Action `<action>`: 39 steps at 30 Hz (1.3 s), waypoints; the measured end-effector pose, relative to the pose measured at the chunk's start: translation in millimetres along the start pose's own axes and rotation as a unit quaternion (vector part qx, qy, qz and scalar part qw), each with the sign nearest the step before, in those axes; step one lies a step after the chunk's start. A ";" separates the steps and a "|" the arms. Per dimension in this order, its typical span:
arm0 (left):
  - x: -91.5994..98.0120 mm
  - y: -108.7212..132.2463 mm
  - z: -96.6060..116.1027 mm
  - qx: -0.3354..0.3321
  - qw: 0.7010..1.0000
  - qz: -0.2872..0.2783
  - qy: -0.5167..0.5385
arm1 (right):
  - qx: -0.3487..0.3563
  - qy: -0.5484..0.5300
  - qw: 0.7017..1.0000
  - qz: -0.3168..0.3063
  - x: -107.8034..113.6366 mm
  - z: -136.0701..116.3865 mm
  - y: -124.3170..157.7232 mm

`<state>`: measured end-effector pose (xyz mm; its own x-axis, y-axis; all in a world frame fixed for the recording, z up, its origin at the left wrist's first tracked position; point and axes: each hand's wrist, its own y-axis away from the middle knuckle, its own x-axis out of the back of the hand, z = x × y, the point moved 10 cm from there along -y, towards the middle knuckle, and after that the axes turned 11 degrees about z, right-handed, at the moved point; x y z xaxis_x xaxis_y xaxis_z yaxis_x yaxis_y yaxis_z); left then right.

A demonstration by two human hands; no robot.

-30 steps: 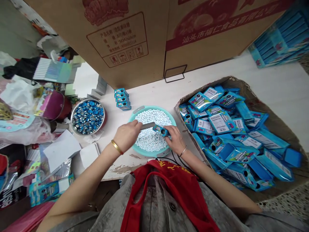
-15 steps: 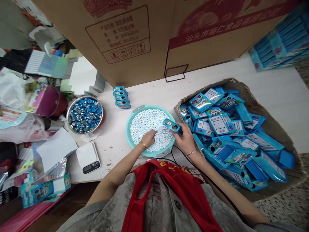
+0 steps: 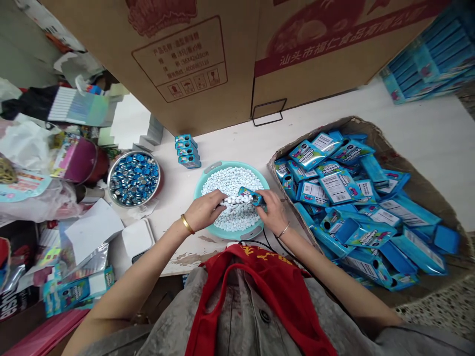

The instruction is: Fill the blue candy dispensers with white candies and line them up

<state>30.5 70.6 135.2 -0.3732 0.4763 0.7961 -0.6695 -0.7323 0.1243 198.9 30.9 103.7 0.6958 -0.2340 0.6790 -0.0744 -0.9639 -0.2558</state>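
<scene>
1. The small box (image 3: 249,196) is glossy printed card, blue.
2. The white pellets (image 3: 237,217) look matt and chalky, with smooth rounded faces.
3. The basin (image 3: 198,182) is smooth teal plastic with a soft sheen.
4. Near the tabletop's left edge, the bowl (image 3: 135,153) is polished metal; its caps (image 3: 134,179) shine like blue foil.
5. The tabletop (image 3: 237,146) is matt white paint, flaked to rough bare patches at the near edge.
6. Along the far edge, the cartons (image 3: 185,94) are matt brown cardboard.
7. At the right edge, the tray (image 3: 423,185) is rough brown cardboard; its packs (image 3: 336,185) are glossy.
8. The bangle (image 3: 184,223) is polished gold-coloured metal; the apron (image 3: 260,291) is matt red cloth.
</scene>
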 end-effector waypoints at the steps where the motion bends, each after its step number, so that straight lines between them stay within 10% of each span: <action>1: 2.9 -3.2 6.1 0.000 0.999 -0.023 -0.037 | 0.006 -0.002 1.000 -0.007 -4.0 -4.3 1.1; 5: 11.5 -13.9 29.1 0.011 0.979 -0.097 -0.178 | 0.021 -0.008 0.999 -0.023 -13.7 -14.8 5.0; 14: 29.4 -20.3 74.2 -0.039 0.971 -0.064 -0.226 | 0.014 -0.033 0.999 -0.012 -13.9 -12.7 5.0; 18: 35.3 -14.5 55.7 -0.046 0.974 -0.054 -0.214 | 0.006 -0.026 0.999 -0.020 -16.1 -9.5 4.0; 22: 32.2 -1.4 -8.6 0.015 0.984 -0.016 -0.177 | -0.003 -0.021 1.000 -0.002 -10.4 -3.0 0.5; 28: -74.9 14.3 -109.2 0.145 0.974 -0.084 -0.154 | -0.014 -0.015 0.999 0.030 5.8 7.3 -7.5; 34: -159.1 -12.8 -87.1 0.150 0.988 -0.031 -0.022 | -0.060 -0.014 0.997 0.055 19.2 17.3 -10.3; 39: -163.3 -9.0 -80.6 0.139 0.990 -0.013 0.035 | -0.095 -0.028 0.993 0.069 24.8 27.2 -6.8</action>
<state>45.7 38.5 -43.7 -0.4072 0.5225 0.7491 -0.4811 -0.8199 0.3103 236.1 35.1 103.6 0.7074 -0.3626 0.6067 -0.3007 -0.9312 -0.2059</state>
